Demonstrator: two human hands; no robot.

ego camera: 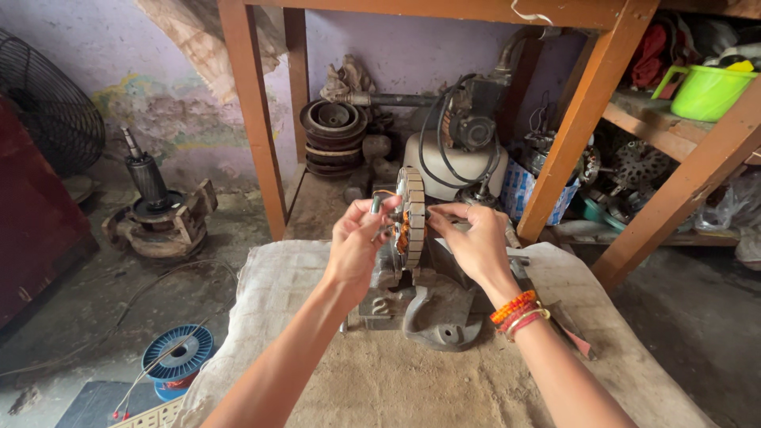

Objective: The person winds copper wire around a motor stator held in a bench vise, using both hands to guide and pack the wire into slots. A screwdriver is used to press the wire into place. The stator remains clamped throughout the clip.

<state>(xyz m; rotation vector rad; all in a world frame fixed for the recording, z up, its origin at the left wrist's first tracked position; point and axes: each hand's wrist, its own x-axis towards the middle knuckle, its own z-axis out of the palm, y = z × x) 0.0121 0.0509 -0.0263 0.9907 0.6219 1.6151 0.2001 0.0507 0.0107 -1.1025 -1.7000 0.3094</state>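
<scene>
step: hand-winding or coil fitting on a motor stator, by the look of it; both hands are working at the stator's slots.
stator: laminated ring (412, 215) with copper windings showing on its left face, standing on edge in a grey metal stand (432, 317), centre of the scene, just beyond a sacking-covered bench (380, 380).
left hand: left hand (358, 247) touching the stator's left face, fingers curled and pinched around a small grey cylindrical piece (376, 205) at the top; whether it also grips wire, cannot tell.
right hand: right hand (476, 238) on the stator's right side, thumb and forefinger closed at the rim; what they pinch is too small to make out. Beaded bangles (519, 311) on the wrist.
next move, judged: needs fine fingertip control at the slot, wire kept taut, stator steady in the stand; a slip could nick the winding.
near left: blue spool of copper wire (178, 357) on the floor.
far left: rotor upright on a base (151, 210), fan guard (51, 103) against the wall.
far: pump motor with black cables (468, 127) under a wooden frame (254, 111).
far right: green plastic tub (705, 91) on a shelf.
</scene>
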